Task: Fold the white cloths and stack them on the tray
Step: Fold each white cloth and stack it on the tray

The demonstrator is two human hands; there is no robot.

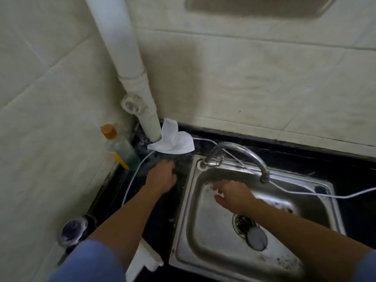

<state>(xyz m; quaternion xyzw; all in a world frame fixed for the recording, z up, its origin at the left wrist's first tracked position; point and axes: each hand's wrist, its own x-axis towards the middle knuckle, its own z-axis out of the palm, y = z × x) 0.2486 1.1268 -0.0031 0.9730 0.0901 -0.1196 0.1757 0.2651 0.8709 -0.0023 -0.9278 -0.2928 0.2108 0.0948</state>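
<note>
Left hand [161,178] at counter [157,212], right hand [234,195] over sink [184,216] — one white cloth [173,142].

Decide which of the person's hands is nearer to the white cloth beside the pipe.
Left. The left hand is over the dark counter, just short of the white cloth; the right hand hangs over the sink, farther to the right.

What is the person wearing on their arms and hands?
The left sleeve and right sleeve are blue; the forearms are bare. The left hand and right hand wear no gloves, watch or visible rings.
</note>
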